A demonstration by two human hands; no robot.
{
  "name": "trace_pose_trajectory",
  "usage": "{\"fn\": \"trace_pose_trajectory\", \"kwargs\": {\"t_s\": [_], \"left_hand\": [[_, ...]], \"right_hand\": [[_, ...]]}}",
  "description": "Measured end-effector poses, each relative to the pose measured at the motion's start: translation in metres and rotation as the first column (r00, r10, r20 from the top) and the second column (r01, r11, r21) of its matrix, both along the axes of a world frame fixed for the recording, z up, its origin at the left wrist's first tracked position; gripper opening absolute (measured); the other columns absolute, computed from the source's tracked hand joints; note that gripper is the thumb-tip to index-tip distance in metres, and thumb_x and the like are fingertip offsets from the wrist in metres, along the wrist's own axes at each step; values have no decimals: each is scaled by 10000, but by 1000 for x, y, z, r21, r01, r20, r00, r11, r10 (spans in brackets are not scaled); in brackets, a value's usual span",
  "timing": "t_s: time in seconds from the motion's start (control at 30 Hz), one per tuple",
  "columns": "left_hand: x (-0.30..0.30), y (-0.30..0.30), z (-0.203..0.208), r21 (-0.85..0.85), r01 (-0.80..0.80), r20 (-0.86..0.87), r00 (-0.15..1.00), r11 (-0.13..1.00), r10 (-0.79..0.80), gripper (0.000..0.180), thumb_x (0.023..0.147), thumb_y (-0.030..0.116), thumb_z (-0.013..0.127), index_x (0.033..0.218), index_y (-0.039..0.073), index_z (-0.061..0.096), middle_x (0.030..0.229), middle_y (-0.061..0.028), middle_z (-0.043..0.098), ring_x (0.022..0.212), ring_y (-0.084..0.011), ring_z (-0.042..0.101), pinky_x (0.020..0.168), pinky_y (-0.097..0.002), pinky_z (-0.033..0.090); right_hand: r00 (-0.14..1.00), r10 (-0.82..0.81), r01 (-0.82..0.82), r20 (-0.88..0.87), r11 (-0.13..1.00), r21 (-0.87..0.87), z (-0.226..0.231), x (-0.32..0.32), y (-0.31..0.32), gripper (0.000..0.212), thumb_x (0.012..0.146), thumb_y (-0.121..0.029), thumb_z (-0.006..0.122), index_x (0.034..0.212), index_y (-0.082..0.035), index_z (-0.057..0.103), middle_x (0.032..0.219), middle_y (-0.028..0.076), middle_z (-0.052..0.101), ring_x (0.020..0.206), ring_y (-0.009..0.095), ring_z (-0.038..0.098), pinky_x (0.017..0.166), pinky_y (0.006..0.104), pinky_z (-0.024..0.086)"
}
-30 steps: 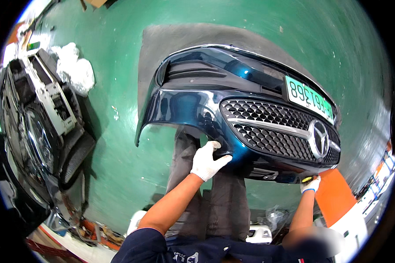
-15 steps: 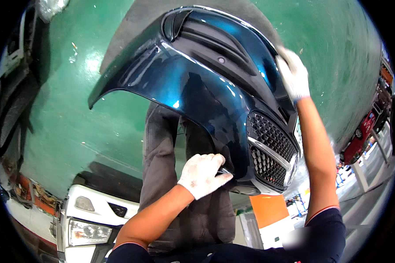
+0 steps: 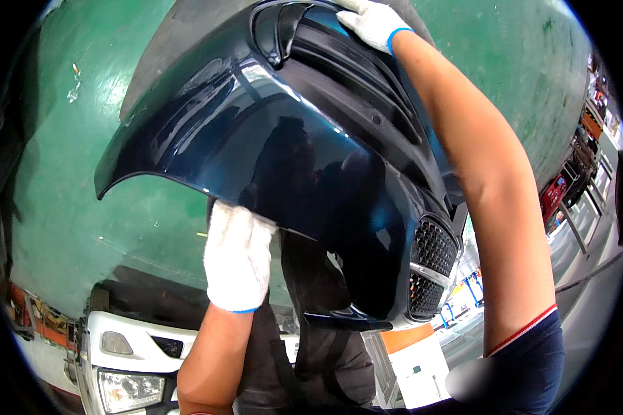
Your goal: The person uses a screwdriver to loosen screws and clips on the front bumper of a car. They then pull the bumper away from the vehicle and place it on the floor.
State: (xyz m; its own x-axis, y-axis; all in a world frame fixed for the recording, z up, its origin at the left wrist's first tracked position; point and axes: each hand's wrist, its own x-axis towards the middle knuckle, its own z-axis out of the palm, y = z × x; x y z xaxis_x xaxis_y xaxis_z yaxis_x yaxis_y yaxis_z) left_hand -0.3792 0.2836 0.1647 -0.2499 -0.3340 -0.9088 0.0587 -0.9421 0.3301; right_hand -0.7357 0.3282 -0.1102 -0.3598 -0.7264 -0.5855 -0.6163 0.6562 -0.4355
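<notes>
A glossy dark blue car bumper point(image 3: 304, 159) with black trim and a dark mesh grille point(image 3: 432, 266) fills the middle of the view, tilted in front of my legs. My left hand point(image 3: 239, 256), in a white knit glove, is at the bumper's near curved edge, its fingers tucked under that edge and hidden there. At the far top edge, my right hand point(image 3: 372, 24), gloved alike, grips the rim beside the black trim; some of its fingertips fall at the picture's border.
Beyond the bumper lies a dark grey mat point(image 3: 166, 48) on the green floor point(image 3: 55, 187). A white car front piece with a headlight point(image 3: 130, 391) stands at the lower left. Racks with parts point(image 3: 581, 159) line the right side.
My left hand has gone from the bumper's lower end near the grille to its near curved edge. My right hand has slid along the far edge toward the top. The bumper looks nearer and turned.
</notes>
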Motion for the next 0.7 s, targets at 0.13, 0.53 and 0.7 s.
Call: {"fn": "trace_pose_trajectory", "kwargs": {"t_s": [0.13,0.53,0.7], "left_hand": [[-19,-5,-18,78,-4,171,985,997,-9,346,1021,106,622,1356,45,560,1313,-118,655,1245,-283,610,1146,-466,450],[-37,-12,-25,126,-82,211,976,989,54,397,959,-7,670,1345,36,588,1302,-137,659,1189,-291,642,1052,-468,510],[-28,-11,-31,83,-93,143,986,992,81,367,922,-52,691,1270,53,648,1194,-103,695,1058,-231,680,913,-345,552]], "right_hand": [[999,4,-3,-45,1000,20,9,5,-7,518,1024,-419,505,1505,-229,537,1455,151,608,1336,375,568,1153,441,427],[1000,-25,22,14,990,139,18,7,-18,444,987,-346,507,1397,-234,637,1311,178,691,1227,402,641,1100,481,473],[1000,-15,15,24,1000,4,27,1,6,515,981,-337,492,1479,-225,558,1420,191,619,1308,406,575,1153,464,427]]}}
